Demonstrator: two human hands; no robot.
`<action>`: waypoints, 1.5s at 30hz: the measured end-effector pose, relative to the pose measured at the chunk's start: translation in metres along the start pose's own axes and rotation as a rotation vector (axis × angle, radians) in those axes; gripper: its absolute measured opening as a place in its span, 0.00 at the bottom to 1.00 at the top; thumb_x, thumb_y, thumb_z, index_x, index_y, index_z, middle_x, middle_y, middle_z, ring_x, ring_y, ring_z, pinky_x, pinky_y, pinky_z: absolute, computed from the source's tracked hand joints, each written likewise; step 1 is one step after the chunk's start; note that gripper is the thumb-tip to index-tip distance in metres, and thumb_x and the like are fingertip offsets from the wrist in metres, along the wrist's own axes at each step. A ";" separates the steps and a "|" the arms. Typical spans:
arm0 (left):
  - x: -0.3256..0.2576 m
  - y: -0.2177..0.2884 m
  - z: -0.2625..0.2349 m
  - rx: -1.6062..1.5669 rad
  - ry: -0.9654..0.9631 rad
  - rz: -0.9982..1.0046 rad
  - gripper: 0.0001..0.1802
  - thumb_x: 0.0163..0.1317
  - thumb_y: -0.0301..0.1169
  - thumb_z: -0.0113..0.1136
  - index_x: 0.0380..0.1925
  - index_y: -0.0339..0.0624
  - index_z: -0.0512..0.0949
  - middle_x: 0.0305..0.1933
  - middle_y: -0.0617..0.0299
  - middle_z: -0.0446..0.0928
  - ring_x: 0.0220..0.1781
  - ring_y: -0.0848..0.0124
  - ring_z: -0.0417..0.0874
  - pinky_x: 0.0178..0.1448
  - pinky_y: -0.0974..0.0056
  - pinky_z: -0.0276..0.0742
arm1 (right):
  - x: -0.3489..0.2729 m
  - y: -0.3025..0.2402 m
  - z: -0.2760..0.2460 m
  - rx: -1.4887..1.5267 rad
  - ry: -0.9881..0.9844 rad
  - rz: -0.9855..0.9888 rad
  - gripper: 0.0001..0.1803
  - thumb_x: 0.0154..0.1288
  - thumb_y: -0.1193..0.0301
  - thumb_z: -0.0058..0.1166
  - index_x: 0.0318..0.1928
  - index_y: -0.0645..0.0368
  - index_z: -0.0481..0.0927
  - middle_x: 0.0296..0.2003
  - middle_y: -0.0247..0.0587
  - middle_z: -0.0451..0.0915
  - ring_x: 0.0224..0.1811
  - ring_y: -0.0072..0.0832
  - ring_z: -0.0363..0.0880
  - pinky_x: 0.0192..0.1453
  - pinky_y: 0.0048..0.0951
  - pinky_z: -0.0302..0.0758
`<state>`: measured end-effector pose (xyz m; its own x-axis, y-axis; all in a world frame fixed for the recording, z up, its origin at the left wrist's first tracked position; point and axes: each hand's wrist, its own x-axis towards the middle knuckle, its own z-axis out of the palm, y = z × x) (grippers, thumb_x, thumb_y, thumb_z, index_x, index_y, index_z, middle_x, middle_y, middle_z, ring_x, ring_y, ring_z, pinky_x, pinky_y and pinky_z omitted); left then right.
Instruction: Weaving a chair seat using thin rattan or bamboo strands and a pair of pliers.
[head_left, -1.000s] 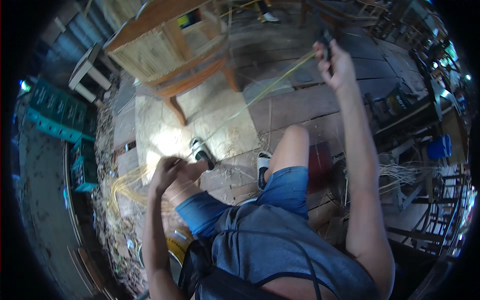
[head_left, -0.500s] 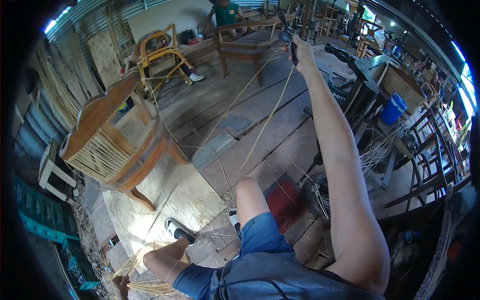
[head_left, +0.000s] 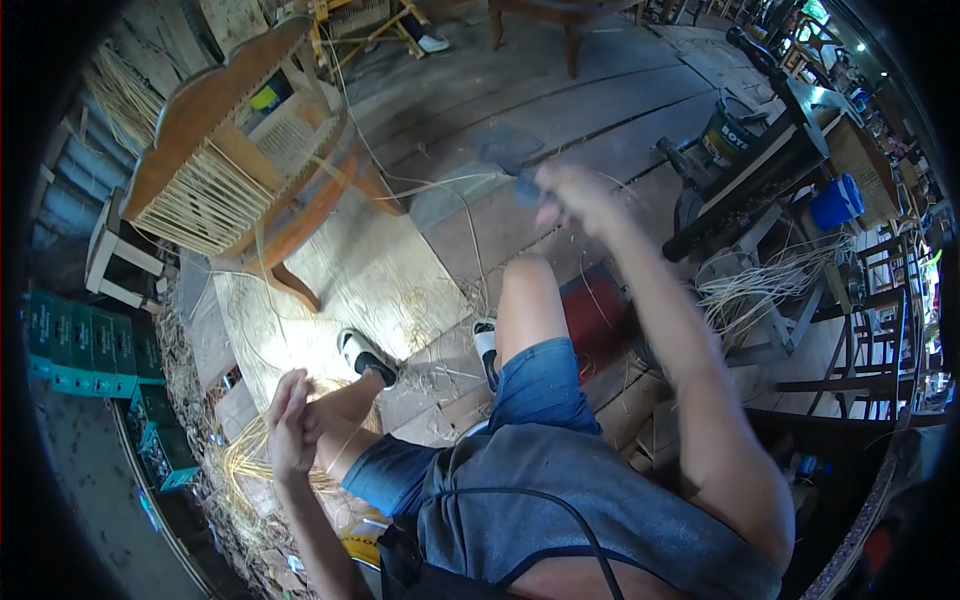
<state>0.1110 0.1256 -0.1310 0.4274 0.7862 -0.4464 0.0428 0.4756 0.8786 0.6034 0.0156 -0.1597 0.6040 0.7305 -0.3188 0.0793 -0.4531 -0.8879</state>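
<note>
The long cane strand (head_left: 440,185) running from the half-woven wooden chair (head_left: 235,165) across the plank floor (head_left: 600,110) looks likely to kink or snag on the chair leg if it is pulled hard. It is pale, thin and slack. The right hand (head_left: 565,192), blurred, seems closed around its end; the left hand (head_left: 290,425) pinches strands beside the knee.

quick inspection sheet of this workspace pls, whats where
surface: plank floor with a plywood sheet
job's things: thin cane strand; wooden chair tipped over, seat part woven
clutter: cane pile by left knee; loose bundle at right
hands: left hand pinching strands; right hand raised, blurred, holding a dark tool
cables: black cord across shirt
surroundings: green crates, blue bucket, more chairs
</note>
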 end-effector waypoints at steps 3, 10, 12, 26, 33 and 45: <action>0.022 -0.019 0.074 -0.137 -0.274 -0.021 0.17 0.69 0.28 0.50 0.57 0.41 0.72 0.25 0.74 0.63 0.19 0.85 0.56 0.19 0.79 0.50 | -0.060 0.095 0.100 0.085 -0.196 0.112 0.18 0.72 0.53 0.44 0.41 0.54 0.78 0.23 0.34 0.81 0.15 0.18 0.73 0.12 0.20 0.62; 0.041 -0.137 0.082 -0.074 -0.189 -0.225 0.09 0.64 0.24 0.57 0.43 0.32 0.76 0.29 0.63 0.76 0.27 0.77 0.78 0.28 0.74 0.76 | -0.172 0.117 0.210 -0.387 -0.127 -0.370 0.10 0.69 0.66 0.46 0.42 0.59 0.66 0.20 0.63 0.75 0.25 0.59 0.76 0.28 0.55 0.72; 0.043 -0.145 0.082 -0.089 -0.069 -0.291 0.07 0.65 0.24 0.55 0.42 0.33 0.72 0.32 0.58 0.76 0.28 0.72 0.79 0.31 0.71 0.79 | -0.166 0.105 0.205 -0.392 -0.145 -0.378 0.10 0.70 0.66 0.46 0.42 0.57 0.63 0.17 0.59 0.74 0.24 0.57 0.77 0.26 0.54 0.72; 0.004 -0.132 0.073 0.018 -0.152 -0.129 0.14 0.63 0.26 0.59 0.47 0.37 0.70 0.26 0.64 0.76 0.22 0.79 0.76 0.26 0.76 0.73 | -0.154 0.067 0.211 -0.048 -0.627 0.021 0.19 0.71 0.58 0.45 0.36 0.65 0.73 0.18 0.52 0.74 0.21 0.46 0.77 0.26 0.41 0.71; -0.017 -0.124 0.043 0.122 -0.177 -0.150 0.10 0.65 0.32 0.59 0.32 0.35 0.81 0.22 0.68 0.74 0.20 0.83 0.73 0.22 0.76 0.70 | -0.148 0.055 0.218 -0.250 -0.469 -0.348 0.22 0.71 0.59 0.44 0.29 0.67 0.75 0.20 0.59 0.74 0.24 0.51 0.77 0.31 0.45 0.71; -0.029 -0.090 0.075 0.676 -0.060 0.454 0.09 0.67 0.29 0.53 0.32 0.35 0.76 0.17 0.58 0.71 0.18 0.72 0.70 0.25 0.66 0.67 | -0.171 0.028 0.221 -0.174 -0.325 -0.546 0.17 0.68 0.64 0.50 0.25 0.64 0.76 0.18 0.55 0.74 0.20 0.49 0.74 0.24 0.42 0.68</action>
<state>0.1627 0.0301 -0.1839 0.5810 0.8133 -0.0296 0.3815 -0.2400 0.8927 0.3276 -0.0093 -0.2035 0.1721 0.9836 0.0542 0.4504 -0.0297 -0.8924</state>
